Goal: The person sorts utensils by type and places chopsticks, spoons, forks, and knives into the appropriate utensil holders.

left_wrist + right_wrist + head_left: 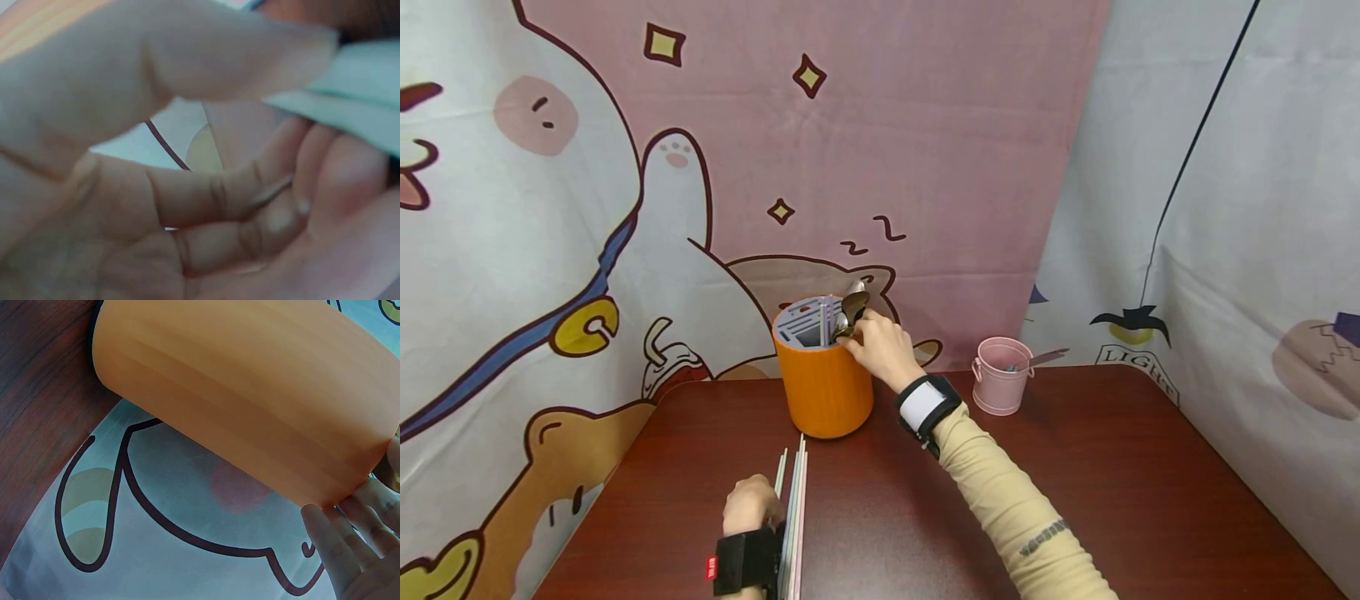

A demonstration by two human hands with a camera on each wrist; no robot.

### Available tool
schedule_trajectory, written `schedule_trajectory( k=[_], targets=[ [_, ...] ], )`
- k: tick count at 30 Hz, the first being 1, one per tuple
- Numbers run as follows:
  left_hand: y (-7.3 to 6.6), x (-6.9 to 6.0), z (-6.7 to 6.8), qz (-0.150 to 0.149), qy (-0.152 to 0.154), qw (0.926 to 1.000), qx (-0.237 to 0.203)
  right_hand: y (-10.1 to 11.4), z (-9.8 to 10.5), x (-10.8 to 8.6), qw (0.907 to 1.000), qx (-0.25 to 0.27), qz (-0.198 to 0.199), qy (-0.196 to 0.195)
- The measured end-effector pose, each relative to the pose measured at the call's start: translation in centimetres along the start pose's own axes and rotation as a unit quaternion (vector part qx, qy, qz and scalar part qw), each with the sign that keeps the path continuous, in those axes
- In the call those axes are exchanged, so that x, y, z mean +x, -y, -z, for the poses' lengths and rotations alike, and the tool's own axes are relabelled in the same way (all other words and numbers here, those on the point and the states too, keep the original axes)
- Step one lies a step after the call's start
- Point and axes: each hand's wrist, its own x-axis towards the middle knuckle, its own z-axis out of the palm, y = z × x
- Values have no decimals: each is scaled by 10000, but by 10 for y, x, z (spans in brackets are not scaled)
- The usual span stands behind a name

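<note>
Several thin pale sticks [793, 517] lie beside my left hand [751, 504]. In the left wrist view, its thumb and curled fingers [219, 194] hold pale green sticks [369, 81]; their far ends are out of view. My right hand [883, 346] is at the right rim of the orange holder [823, 392], its fingers curled at the metal spoons [854, 305] that stand bowl up. In the right wrist view, that hand [365, 540] has fingertips by the rim of the orange holder [250, 394], and a dark golden spoon [386, 472] shows between thumb and fingers.
A pink bucket [1000, 379] with a utensil [1047, 357] leaning out of it stands right of the orange holder, at the back of the dark brown table [880, 533]. The holder's grey slotted insert [801, 321] faces up. A patterned cloth [925, 167] hangs behind.
</note>
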Motion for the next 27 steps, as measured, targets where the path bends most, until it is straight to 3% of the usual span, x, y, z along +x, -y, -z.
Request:
schedule_trajectory(
  k=[13, 19, 27],
  targets=[
    [-1, 3, 0, 215, -41, 9997, -56, -1, 0, 0, 10000, 22, 10, -29],
    [2, 2, 1, 34, -101, 9998, -141, 0, 0, -1, 10000, 44, 11, -3],
    [6, -9, 16, -208, -579, 9967, -532, -1, -1, 0, 10000, 24, 32, -45]
  ],
)
